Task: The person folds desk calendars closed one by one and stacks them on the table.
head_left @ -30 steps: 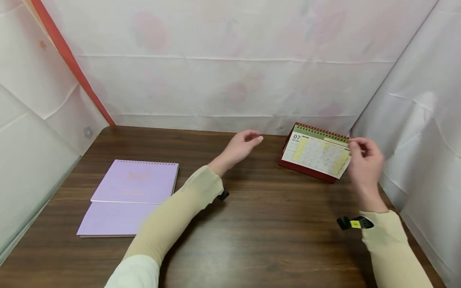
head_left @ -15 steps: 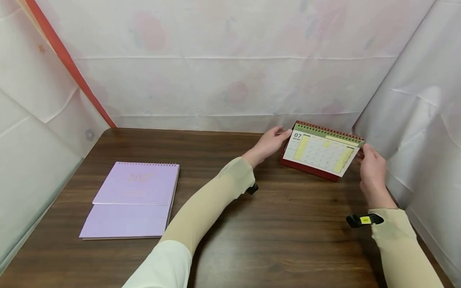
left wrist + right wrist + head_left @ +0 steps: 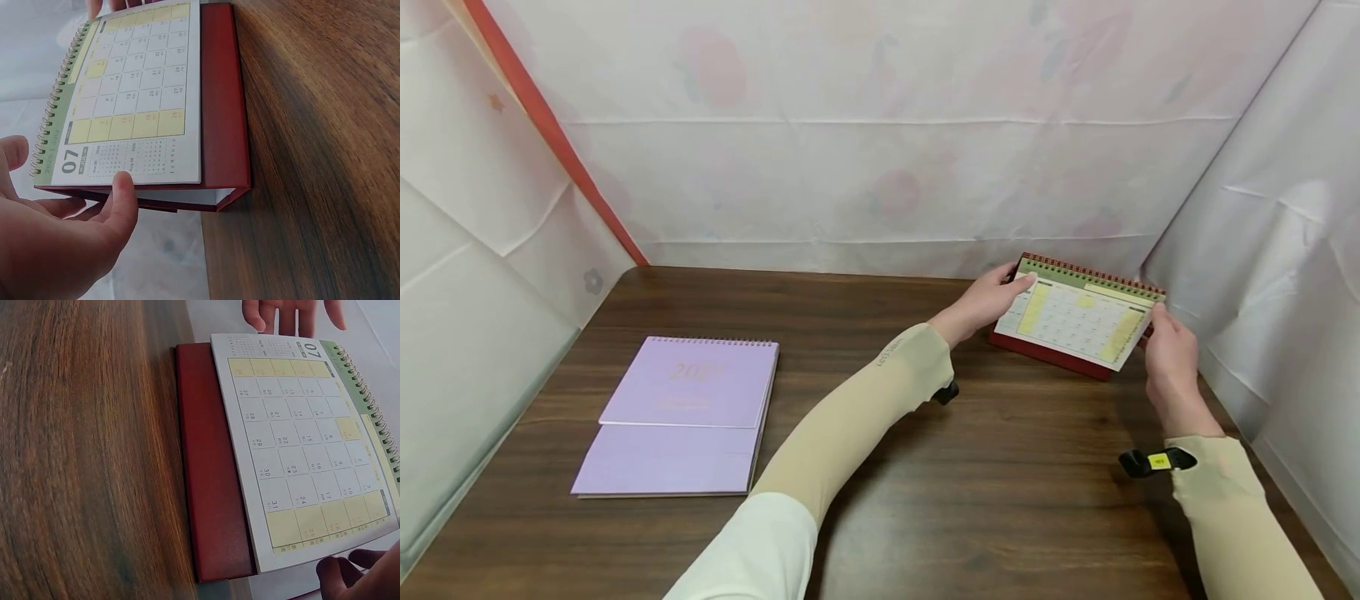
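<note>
A desk calendar (image 3: 1067, 321) with a dark red stand stands tilted back at the far right of the table, its page headed 07 facing me. At its left side my left hand (image 3: 985, 302) grips the edge, thumb over the front page and fingers behind. The left wrist view shows the same hand (image 3: 69, 231) with the fingers partly hidden by the stand. My right hand (image 3: 1172, 358) holds the calendar's right edge; in the right wrist view only the fingertips of this hand (image 3: 362, 575) show by the lower page edge.
A lilac spiral desk calendar (image 3: 692, 383) lies flat on the left of the brown wooden table (image 3: 925, 517). Pale patterned cloth (image 3: 850, 150) hangs behind the table and along both sides. A red strip (image 3: 550, 125) runs down the left cloth.
My left hand has moved right to the red-based calendar and taken hold of its left side. My right hand has shifted slightly outward and down along the right edge.
</note>
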The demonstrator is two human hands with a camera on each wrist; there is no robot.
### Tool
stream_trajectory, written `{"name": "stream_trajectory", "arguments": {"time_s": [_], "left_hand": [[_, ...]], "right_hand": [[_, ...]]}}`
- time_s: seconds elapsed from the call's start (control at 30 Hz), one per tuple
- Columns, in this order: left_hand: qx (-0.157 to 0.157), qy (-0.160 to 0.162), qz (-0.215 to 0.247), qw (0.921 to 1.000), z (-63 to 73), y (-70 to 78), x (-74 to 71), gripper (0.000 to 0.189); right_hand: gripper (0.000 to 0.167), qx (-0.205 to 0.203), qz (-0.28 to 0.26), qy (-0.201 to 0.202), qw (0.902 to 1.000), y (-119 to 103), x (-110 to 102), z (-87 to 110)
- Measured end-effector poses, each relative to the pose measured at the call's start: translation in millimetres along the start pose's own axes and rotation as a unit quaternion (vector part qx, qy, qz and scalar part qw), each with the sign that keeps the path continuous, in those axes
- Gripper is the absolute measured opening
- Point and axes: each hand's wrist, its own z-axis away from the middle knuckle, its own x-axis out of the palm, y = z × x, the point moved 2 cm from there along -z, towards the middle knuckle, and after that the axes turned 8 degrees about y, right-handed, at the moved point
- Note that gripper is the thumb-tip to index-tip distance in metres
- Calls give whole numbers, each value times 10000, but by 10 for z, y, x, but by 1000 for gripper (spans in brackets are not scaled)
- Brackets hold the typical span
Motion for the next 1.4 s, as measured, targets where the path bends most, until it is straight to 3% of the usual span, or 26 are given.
{"name": "stream_trajectory", "arguments": {"time_s": [0.2, 0.37, 0.57, 0.73, 0.97, 1.2, 1.4], "left_hand": [[5, -40, 24, 10000, 11, 11, -7, 72], [-9, -110, -10, 9999, 24, 30, -14, 72], [-10, -154, 128, 9998, 28, 49, -26, 68], [69, -73, 259, 9996, 15, 53, -28, 63], [422, 367, 235, 9982, 6, 58, -34, 57], [631, 659, 389, 9951, 36, 94, -44, 51], [865, 882, 689, 9899, 25, 126, -53, 48]], "right_hand": [[71, -43, -203, -95, 9997, 14, 7, 7], [64, -86, -880, -3, 9961, 22, 20, 3], [43, -275, -1701, 92, 9850, -2, 8, -1], [35, -300, -2348, 328, 9710, -28, -7, 13], [29, -385, -3178, 378, 9466, -85, -24, 23], [22, -607, -3659, 580, 9269, -145, -48, 32], [28, -859, -4132, 599, 9046, -193, -95, 36]]}}
